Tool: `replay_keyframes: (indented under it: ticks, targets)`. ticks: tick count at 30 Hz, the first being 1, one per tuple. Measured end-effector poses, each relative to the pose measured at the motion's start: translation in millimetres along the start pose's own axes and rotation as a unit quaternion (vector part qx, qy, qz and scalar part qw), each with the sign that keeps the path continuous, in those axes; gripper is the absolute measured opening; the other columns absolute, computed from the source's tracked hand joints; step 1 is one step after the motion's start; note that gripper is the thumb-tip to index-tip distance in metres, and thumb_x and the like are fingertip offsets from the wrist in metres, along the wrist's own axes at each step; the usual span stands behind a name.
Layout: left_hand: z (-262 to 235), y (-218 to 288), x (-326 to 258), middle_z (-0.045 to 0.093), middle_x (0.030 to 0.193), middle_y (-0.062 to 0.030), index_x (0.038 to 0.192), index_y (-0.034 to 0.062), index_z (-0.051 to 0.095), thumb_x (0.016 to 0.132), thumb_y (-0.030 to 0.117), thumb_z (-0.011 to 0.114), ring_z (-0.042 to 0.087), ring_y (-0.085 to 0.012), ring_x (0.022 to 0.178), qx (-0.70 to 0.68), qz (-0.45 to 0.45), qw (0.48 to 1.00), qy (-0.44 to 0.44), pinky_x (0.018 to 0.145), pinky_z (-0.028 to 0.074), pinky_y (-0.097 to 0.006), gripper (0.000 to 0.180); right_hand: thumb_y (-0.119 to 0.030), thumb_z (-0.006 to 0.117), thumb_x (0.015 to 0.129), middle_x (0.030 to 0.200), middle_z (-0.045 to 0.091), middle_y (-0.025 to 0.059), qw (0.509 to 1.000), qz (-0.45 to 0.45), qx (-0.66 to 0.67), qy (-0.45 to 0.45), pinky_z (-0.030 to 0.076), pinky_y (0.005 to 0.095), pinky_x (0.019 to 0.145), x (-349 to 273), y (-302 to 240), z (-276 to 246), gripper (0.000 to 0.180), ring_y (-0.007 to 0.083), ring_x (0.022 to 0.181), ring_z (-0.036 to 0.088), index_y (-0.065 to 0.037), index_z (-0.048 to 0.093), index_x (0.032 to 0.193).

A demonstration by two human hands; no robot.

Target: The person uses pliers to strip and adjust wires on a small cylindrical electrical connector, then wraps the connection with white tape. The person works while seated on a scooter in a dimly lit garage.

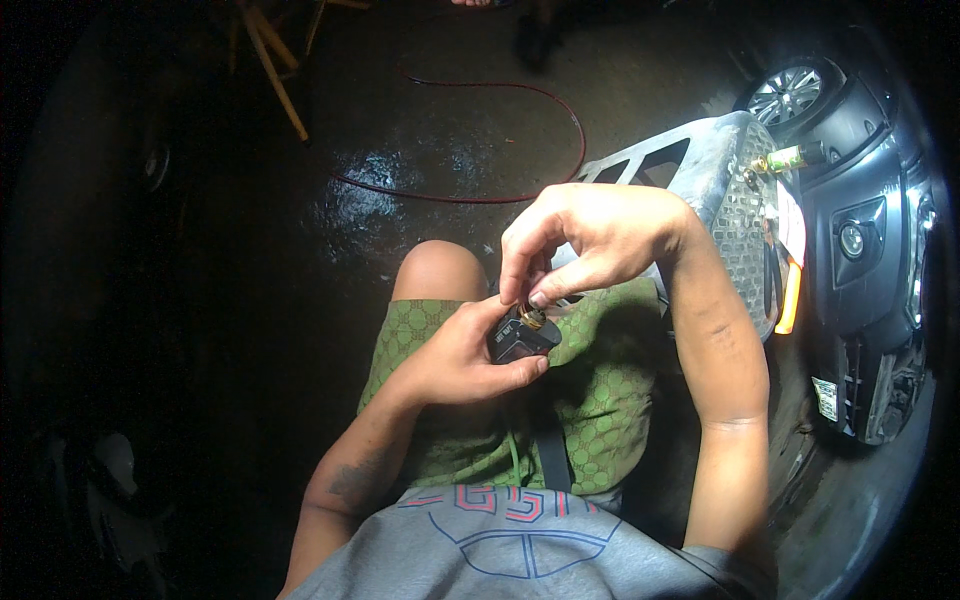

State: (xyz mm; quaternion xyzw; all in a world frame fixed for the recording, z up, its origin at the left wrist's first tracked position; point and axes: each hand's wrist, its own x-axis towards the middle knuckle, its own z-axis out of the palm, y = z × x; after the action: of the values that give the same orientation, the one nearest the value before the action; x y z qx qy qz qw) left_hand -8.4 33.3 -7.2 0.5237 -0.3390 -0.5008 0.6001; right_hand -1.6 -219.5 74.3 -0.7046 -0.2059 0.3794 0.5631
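My left hand (pixel 465 350) is wrapped round a small black box vape (pixel 522 343), its thumb along the near side. On top of the vape sits a round brass-coloured metal piece (pixel 533 317). Above it, my right hand (pixel 590 235) bends down, thumb and forefinger pinched together at the metal piece. Whatever lies between those fingertips is too small to make out. Both hands are over my lap, above green patterned shorts (pixel 600 400).
To my right stands a worn grey plastic chair (pixel 725 180). On it lie a small green-labelled bottle (pixel 790 158) and an orange-handled tool (pixel 789 298). A dark car (pixel 850 270) is beyond. A red hose (pixel 575 120) curves over the wet floor (pixel 440 160). Yellow legs (pixel 275 75) stand far left.
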Motion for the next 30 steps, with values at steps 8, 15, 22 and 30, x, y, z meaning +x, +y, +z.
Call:
replay_keyframes:
  ticks: [8, 15, 22, 30]
  targets:
    - [1, 5, 0, 0.073, 0.112, -0.0046, 0.138, -0.0017, 0.061, 0.092, 0.014, 0.086, 0.069, -0.0099, 0.1, -0.021, 0.008, 0.998, 0.053, 0.09, 0.056, -0.027, 0.055, -0.002, 0.072, 0.098, 0.101, 0.078, 0.0064, 0.88, -0.048, -0.052, 0.47, 0.06, 0.0294, 0.084, 7, 8, 17, 0.016, 0.0127, 0.09, 0.072, 0.001, 0.077, 0.113]
    - [-2, 1, -2, 0.072, 0.106, -0.0025, 0.139, -0.0014, 0.06, 0.094, 0.011, 0.083, 0.069, -0.0081, 0.094, -0.115, -0.03, 0.99, 0.078, 0.08, 0.057, -0.026, 0.052, -0.011, 0.079, 0.099, 0.111, 0.075, 0.0076, 0.898, -0.046, 0.038, 0.437, 0.06, 0.0326, 0.091, -20, 21, 77, 0.035, 0.0137, 0.098, 0.071, 0.001, 0.071, 0.13]
    - [4, -1, 2, 0.072, 0.109, -0.0028, 0.135, -0.0001, 0.064, 0.093, 0.011, 0.081, 0.067, -0.009, 0.097, -0.023, 0.04, 0.994, 0.101, 0.085, 0.055, -0.029, 0.046, -0.007, 0.082, 0.094, 0.109, 0.076, 0.0057, 0.903, -0.019, 0.113, 0.414, 0.059, 0.0287, 0.089, -18, 28, 104, 0.037, 0.0102, 0.099, 0.07, 0.001, 0.071, 0.129]
    - [6, -3, 1, 0.07, 0.111, -0.0036, 0.139, -0.0004, 0.061, 0.094, 0.009, 0.081, 0.065, -0.01, 0.101, -0.04, 0.036, 0.991, 0.125, 0.091, 0.054, -0.028, 0.051, -0.003, 0.074, 0.096, 0.105, 0.075, 0.0043, 0.822, 0.107, -0.087, 0.552, 0.059, 0.0305, 0.084, -37, 39, 80, 0.036, 0.01, 0.094, 0.07, -0.001, 0.07, 0.132]
